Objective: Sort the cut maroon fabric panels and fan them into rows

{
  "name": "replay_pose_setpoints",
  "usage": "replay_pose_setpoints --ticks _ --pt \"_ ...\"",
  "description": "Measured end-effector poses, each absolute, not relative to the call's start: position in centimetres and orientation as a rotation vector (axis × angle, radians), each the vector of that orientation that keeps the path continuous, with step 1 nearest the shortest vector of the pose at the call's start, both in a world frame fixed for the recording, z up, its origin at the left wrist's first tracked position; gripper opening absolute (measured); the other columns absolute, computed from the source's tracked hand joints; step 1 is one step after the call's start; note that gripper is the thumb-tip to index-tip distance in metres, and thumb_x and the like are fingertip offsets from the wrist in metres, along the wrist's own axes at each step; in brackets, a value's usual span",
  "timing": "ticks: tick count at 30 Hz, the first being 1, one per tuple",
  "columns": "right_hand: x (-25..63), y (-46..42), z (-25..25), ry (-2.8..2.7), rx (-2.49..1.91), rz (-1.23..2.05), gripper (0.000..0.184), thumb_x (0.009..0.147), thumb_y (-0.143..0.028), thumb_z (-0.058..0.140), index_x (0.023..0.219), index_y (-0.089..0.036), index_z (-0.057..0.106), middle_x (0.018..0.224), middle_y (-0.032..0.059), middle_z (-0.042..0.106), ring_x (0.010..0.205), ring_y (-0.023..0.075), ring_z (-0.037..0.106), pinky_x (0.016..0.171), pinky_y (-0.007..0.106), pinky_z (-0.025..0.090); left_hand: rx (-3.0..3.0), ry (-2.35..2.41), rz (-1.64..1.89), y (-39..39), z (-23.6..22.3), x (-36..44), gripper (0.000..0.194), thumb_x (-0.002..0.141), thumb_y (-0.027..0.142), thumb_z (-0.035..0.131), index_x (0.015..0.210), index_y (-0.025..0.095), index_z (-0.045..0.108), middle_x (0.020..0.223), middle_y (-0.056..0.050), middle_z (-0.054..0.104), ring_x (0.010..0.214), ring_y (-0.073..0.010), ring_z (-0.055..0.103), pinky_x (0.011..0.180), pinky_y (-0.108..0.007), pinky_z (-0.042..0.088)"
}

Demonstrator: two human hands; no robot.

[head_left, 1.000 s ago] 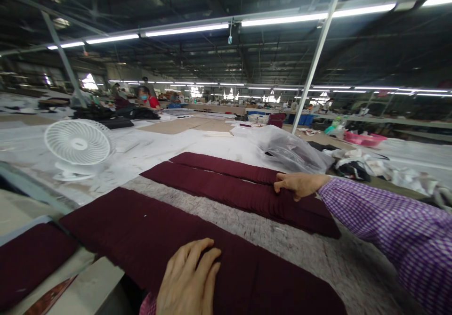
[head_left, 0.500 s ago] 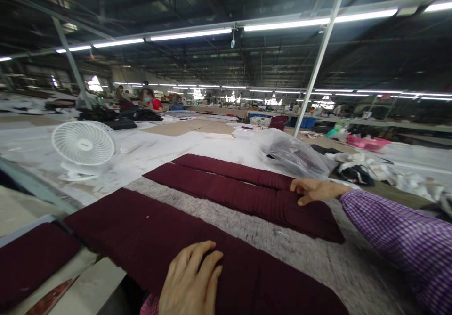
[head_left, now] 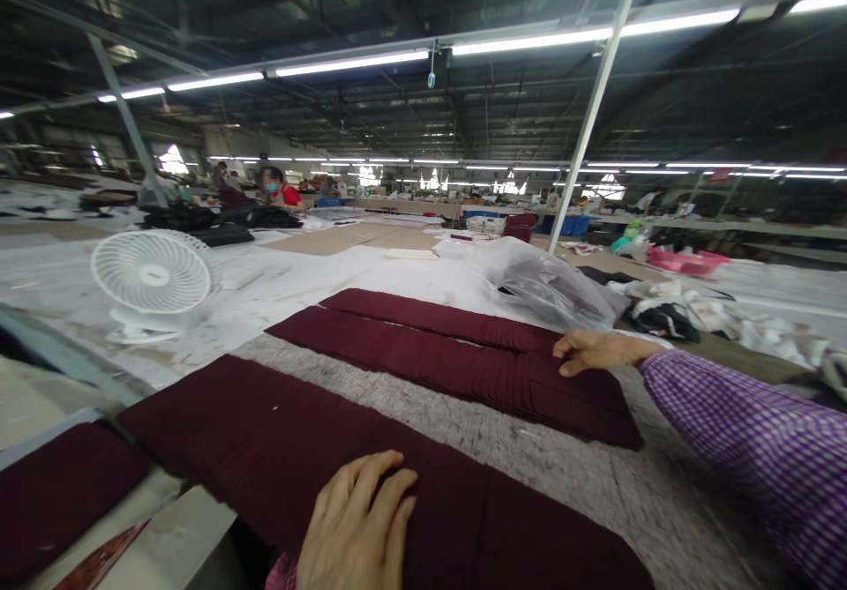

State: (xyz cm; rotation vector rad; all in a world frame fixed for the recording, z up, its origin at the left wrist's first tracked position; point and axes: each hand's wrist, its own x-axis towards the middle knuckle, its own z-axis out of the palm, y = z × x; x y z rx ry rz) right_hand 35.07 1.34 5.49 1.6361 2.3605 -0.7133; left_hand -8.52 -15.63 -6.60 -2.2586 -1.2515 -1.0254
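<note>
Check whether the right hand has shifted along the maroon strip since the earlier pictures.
Yes: the right hand has moved rightward along the maroon strip, judged against the clear plastic bag behind it.

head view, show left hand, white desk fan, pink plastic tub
left hand [head_left: 354,519], head view, back of hand
white desk fan [head_left: 151,274], head view, front grille
pink plastic tub [head_left: 685,261], head view, rim

The single head-worn camera looks forward and down from the person's head, placing the left hand [head_left: 354,524] and right hand [head_left: 599,352] near the lower frame, with the factory hall [head_left: 397,131] receding far beyond.
</note>
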Motion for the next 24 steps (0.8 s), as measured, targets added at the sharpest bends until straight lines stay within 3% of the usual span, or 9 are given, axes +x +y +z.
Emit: replay_pose_setpoints --ticks 20,24 --pt "33.7 0.4 4.5 2.46 1.703 -0.29 0.026 0.095 -0.034 0.068 0.114 -0.016 0.062 0.107 0.0051 0.065 0.093 0.0208 0.064 0.084 0.04 0.055 -2.265 -1.254 -1.04 -15.8 -6.5 -8.4 0.02 0.094 0.023 0.056 0.11 0.028 0.068 0.112 0.0 0.075 0.098 -0.0192 0.069 0.077 -0.031 0.057" --pt "32.7 -0.4 4.3 2.576 1.687 -0.199 0.026 0.093 -0.036 0.069 0.109 -0.016 0.064 0.107 0.0065 0.065 0.094 0.0211 0.063 0.087 0.041 0.053 -2.267 -1.268 -1.083 -15.8 -6.3 -8.3 0.02 0.094 0.022 0.057 0.11 0.027 0.068 0.112 0.0 0.075 0.099 -0.0196 0.068 0.078 -0.03 0.056"
